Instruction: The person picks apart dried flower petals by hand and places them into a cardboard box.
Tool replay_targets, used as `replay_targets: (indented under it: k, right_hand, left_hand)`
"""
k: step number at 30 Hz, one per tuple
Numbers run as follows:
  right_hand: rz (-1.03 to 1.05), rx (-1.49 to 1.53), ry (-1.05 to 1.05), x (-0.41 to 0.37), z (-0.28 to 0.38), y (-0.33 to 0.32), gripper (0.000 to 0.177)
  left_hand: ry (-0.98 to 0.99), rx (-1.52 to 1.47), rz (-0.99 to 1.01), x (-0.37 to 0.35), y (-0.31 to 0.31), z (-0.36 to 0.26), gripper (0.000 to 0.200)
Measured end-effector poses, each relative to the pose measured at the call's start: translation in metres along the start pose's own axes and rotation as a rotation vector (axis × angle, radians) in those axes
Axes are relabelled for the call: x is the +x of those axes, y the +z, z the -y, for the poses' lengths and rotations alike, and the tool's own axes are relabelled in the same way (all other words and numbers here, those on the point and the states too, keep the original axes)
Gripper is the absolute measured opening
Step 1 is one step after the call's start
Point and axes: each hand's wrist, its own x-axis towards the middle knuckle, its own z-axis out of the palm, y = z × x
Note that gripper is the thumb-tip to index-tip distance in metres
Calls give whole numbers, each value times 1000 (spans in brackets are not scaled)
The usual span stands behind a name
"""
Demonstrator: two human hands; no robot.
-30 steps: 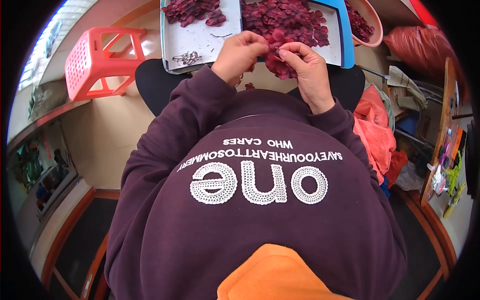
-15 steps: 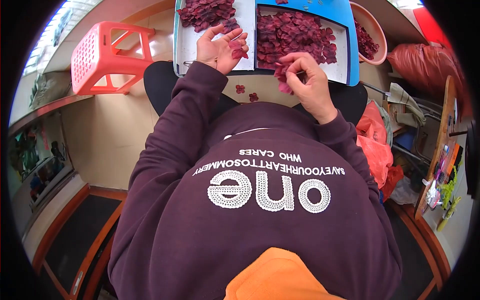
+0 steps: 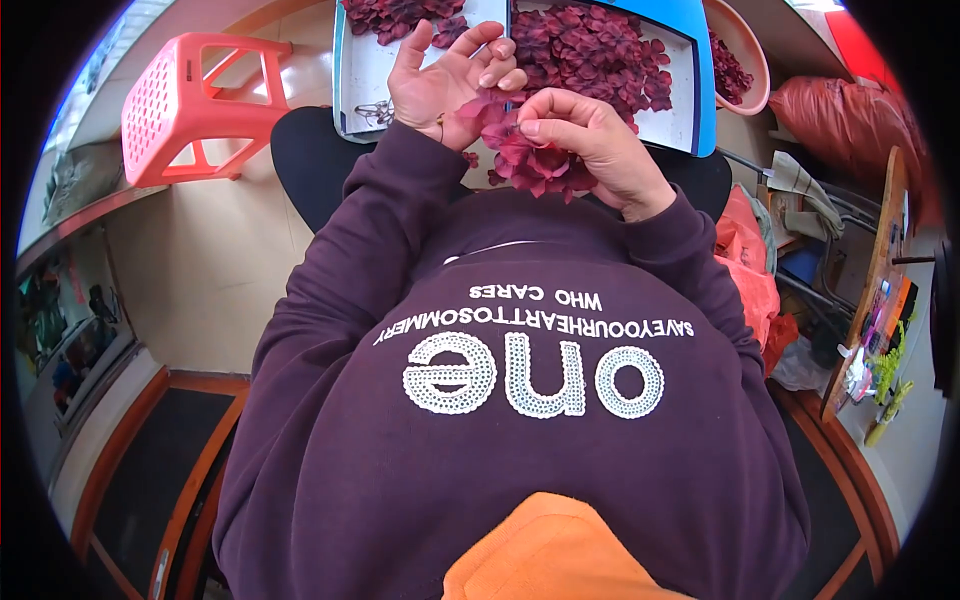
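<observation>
My right hand (image 3: 598,145) is closed on a bunch of burgundy artificial flower petals (image 3: 545,172), thumb and forefinger pinched at its upper edge. The petals hang below the fingers, over my lap. My left hand (image 3: 445,78) is palm up with its fingers loosely curled and apart. A paler petal (image 3: 487,112) from the bunch reaches to the heel of that palm. Beyond the hands stands a blue-edged tray (image 3: 708,75). A big heap of burgundy petals (image 3: 585,60) fills its right side, and a smaller pile (image 3: 400,18) lies on its left side.
Small wire-like pieces (image 3: 375,112) lie in the tray's near left corner. A pink plastic stool (image 3: 160,110) stands at the left. To the right are a pink basin (image 3: 760,60) of petals, red bags (image 3: 840,125) and a wooden board (image 3: 893,220) set on edge.
My right hand has moved left, bringing the bunch beside my left palm; more of the bunch now shows. The petal at my left fingertips is gone from there, and those fingers have curled in.
</observation>
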Motion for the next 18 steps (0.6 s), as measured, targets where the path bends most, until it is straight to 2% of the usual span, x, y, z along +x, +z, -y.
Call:
replay_targets:
  k: [2, 3, 7, 13, 17, 18]
  right_hand:
    - [-19, -89, -45, -2, 0, 3, 6]
    - [-18, -91, -37, -2, -1, 3, 6]
    - [-11, -202, -107, -1, -7, 2, 5]
    - [-63, -299, -97, -5, -8, 10, 4]
    - [-142, -324, -147, -8, -9, 12, 4]
    - [-146, -327, -146, -8, -8, 11, 4]
  left_hand:
    - [11, 43, 121, -2, 8, 8, 52]
    - [17, 38, 118, -1, 11, 10, 52]
    - [-9, 124, -155, 1, 19, 16, 54]
    - [-23, 207, -137, -2, 23, 15, 48]
    - [9, 700, -459, -14, 21, 5, 44]
    - [7, 696, -456, -17, 19, 5, 44]
